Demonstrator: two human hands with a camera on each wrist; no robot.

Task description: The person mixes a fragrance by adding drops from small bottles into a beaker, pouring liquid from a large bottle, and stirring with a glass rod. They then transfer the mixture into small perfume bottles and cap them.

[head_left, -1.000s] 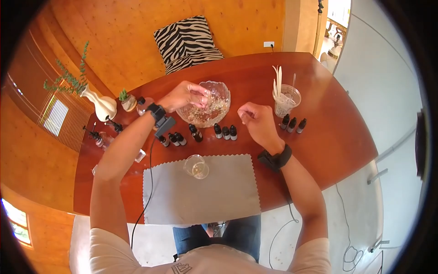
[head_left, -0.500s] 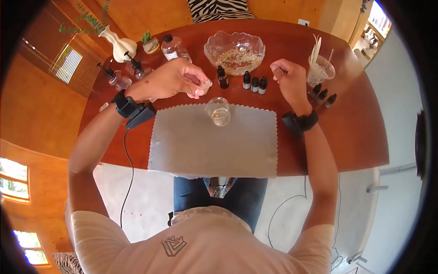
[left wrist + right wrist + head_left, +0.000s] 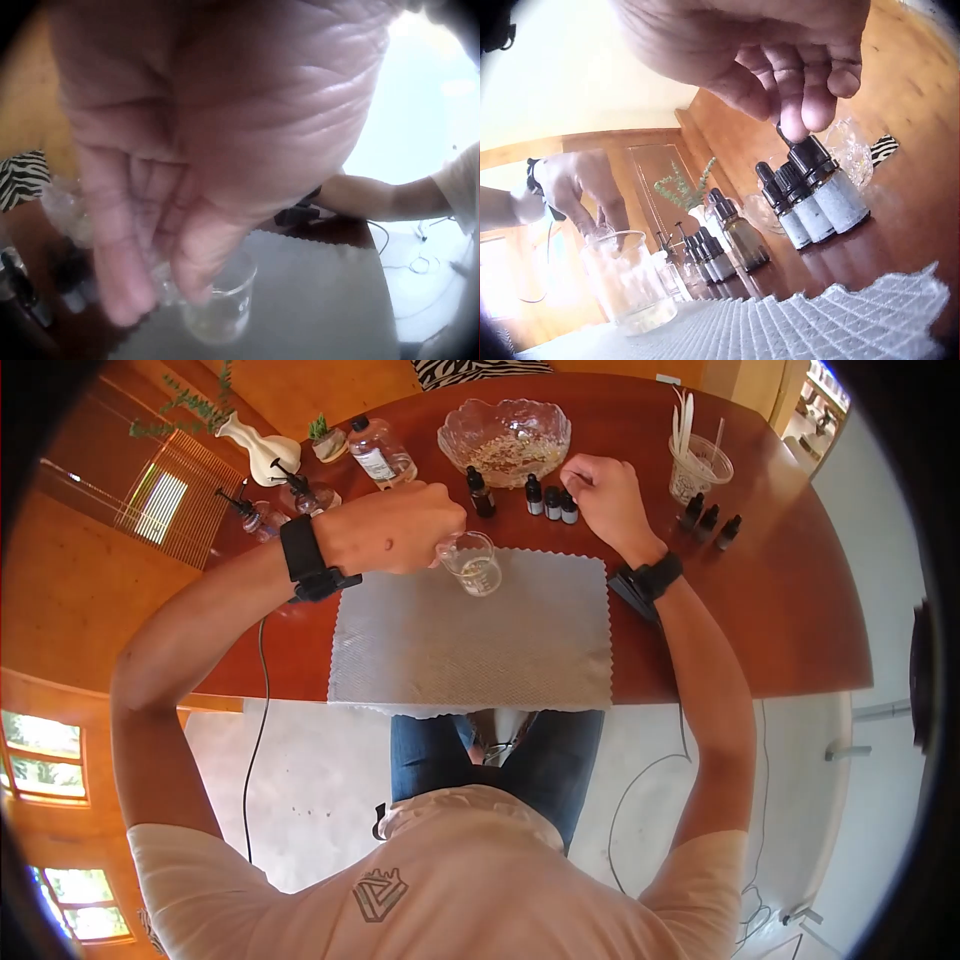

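My left hand is at the rim of a clear measuring cup, which holds a little pale liquid or pale bits at the bottom. Between thumb and fingertips it pinches clear, glassy pieces, mostly hidden by the fingers. The cup stands on the grey cloth mat. To the right, my right hand hovers with loosely curled fingers and holds nothing. Close by its fingertips stand several small dropper bottles with black caps. A scalloped glass bowl with small pale chips sits behind them.
A larger dark dropper bottle stands behind the cup. On the right are a plastic cup with wooden sticks and more small bottles. At the left stand a labelled bottle, pump bottles and a white vase.
My left hand has come from the glass bowl back toward me, bringing clear pieces to the cup's rim. The right hand stays loosely curled on the right. The head view has tilted down.
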